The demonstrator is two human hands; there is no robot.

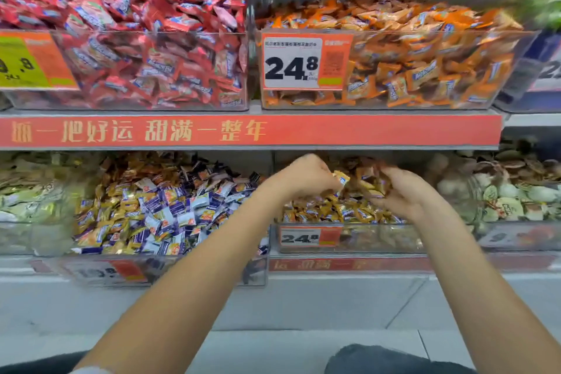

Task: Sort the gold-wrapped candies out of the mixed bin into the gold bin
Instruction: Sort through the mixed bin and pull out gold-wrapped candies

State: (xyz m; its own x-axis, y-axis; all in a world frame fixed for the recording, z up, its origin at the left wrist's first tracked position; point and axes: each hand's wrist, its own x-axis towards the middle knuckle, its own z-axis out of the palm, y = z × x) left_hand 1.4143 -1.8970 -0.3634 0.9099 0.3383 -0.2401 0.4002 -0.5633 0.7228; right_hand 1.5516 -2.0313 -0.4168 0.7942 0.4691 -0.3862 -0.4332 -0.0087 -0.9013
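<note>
The mixed bin [100, 273] on the lower shelf at the left holds gold, purple and white wrapped candies. Right of it stands the gold bin [376, 237], full of gold-wrapped candies. Both my hands hover over the gold bin. My left hand [306, 176] is curled and pinches a gold-wrapped candy [341, 177] at its fingertips. My right hand [400, 191] is curled with several gold candies [368, 176] in its fingers. The two hands are close together, almost touching.
The upper shelf carries a bin of red candies [127, 39] and a bin of orange candies [394, 48], above a red shelf strip [243, 130]. Pale wrapped sweets [510, 191] fill the bin at the right. Grey floor lies below.
</note>
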